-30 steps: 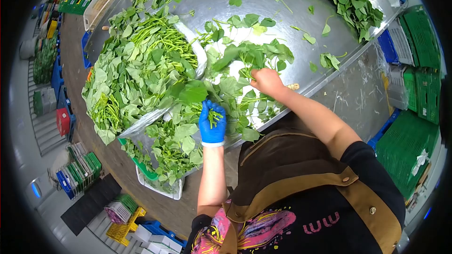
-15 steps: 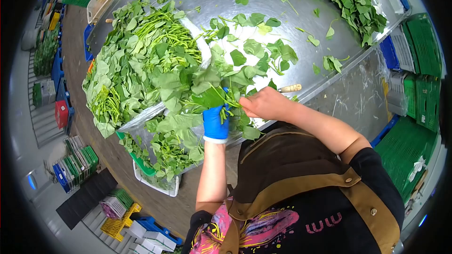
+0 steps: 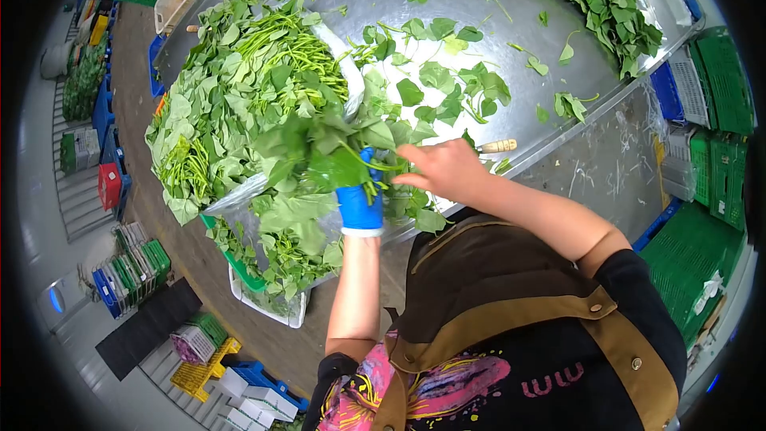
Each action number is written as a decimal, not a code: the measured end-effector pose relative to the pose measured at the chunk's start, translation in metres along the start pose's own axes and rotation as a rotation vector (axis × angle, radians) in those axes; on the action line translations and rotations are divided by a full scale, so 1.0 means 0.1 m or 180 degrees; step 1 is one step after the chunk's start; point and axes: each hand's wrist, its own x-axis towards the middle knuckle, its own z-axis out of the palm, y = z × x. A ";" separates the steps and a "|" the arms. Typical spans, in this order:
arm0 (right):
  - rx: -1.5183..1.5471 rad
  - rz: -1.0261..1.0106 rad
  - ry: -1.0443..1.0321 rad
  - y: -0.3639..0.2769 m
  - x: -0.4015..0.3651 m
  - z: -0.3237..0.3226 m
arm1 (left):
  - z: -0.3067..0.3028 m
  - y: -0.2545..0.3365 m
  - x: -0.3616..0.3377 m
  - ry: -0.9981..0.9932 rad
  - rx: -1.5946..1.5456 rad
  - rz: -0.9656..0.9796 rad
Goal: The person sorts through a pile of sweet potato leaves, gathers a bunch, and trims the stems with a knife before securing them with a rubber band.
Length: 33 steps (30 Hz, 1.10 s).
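My left hand (image 3: 361, 201), in a blue glove, is closed round a bunch of leafy green stems (image 3: 339, 161). The leaves spread up and to the left of the glove, and the cut stem ends poke out on its right side. Just right of those ends is my bare right hand (image 3: 447, 169), with thumb and forefinger apart and nothing visibly gripped. Its other fingers are partly hidden. A knife's wooden handle (image 3: 499, 146) lies beyond the right hand; leaves and the hand cover its blade.
A large heap of greens (image 3: 239, 96) fills the left of the metal table (image 3: 479, 32), beside a plastic-wrapped edge (image 3: 343, 56). Loose leaves (image 3: 435, 76) lie scattered. Another pile (image 3: 590, 8) is at the far right. Below left hangs a green-rimmed crate (image 3: 247, 271).
My right hand has come off the stems, its thumb and forefinger opening. The bunch in my left hand has shifted slightly, its leaves blurred by motion.
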 end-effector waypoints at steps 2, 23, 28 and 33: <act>0.0196 -0.0334 0.0305 -0.01 0.14 0.12 | 0.12 -0.19 -0.04 -0.0004 0.0067 0.0226; 0.0977 0.0446 0.0585 -0.18 0.33 0.02 | -0.15 -0.35 -0.02 0.0450 0.1064 0.0904; 0.1263 0.0412 0.0352 -0.09 0.10 0.11 | -0.12 -0.20 -0.03 0.0295 0.1063 0.0546; 0.1079 0.0169 -0.0135 0.01 -0.02 0.12 | 0.05 -0.13 -0.16 0.0340 0.1445 0.0855</act>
